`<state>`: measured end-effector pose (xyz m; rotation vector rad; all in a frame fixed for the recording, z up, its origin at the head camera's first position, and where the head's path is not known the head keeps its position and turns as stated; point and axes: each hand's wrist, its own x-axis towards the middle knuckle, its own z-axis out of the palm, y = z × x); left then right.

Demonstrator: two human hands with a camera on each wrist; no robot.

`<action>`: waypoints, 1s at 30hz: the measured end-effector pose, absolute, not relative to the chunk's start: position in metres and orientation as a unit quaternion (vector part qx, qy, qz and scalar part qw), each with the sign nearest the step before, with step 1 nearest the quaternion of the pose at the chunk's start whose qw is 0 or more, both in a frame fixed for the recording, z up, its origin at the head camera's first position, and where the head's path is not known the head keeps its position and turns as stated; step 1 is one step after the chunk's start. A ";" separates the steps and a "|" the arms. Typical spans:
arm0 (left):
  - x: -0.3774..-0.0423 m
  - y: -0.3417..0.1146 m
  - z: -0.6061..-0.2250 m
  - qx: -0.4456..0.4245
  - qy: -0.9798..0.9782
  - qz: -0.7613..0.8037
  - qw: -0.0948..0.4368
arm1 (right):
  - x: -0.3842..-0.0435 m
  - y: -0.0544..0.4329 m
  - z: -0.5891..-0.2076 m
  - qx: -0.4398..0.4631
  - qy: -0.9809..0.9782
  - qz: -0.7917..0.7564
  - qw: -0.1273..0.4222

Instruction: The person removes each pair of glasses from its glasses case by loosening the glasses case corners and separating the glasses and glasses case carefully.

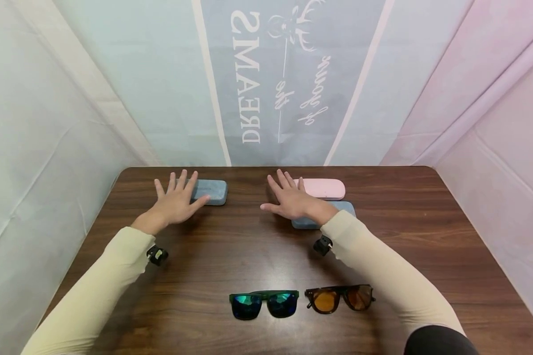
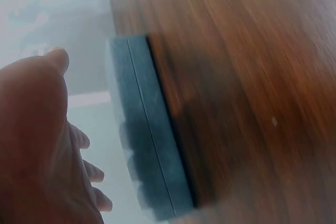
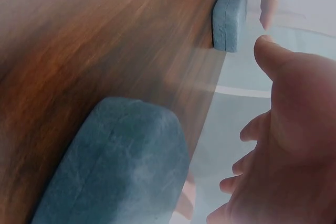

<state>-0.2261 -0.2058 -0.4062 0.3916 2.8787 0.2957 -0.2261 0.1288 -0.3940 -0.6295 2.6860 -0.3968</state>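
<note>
My left hand [image 1: 176, 203], fingers spread, is held over the left end of a blue glasses case [image 1: 212, 191] near the table's far edge. In the left wrist view this closed case [image 2: 144, 124] lies on the wood, apart from the hand [image 2: 37, 135]. With fingers straight and holding nothing, my right hand [image 1: 290, 199] hovers beside a pink glasses case [image 1: 323, 188]. A second blue glasses case [image 1: 347, 209] lies just in front of the pink one, partly hidden by my right wrist. The right wrist view shows this blue case [image 3: 118, 166] below the hand [image 3: 294, 129].
Sunglasses with blue-green mirrored lenses [image 1: 264, 303] lie folded near the front of the brown table [image 1: 195, 286]. To their right are tortoiseshell sunglasses with amber lenses [image 1: 340, 299]. A printed cloth [image 1: 173, 88] hangs behind the table's far edge.
</note>
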 end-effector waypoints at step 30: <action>-0.216 -0.274 -0.424 0.098 0.974 0.162 0.123 | -0.232 0.085 -0.416 -0.261 0.945 -0.144 0.134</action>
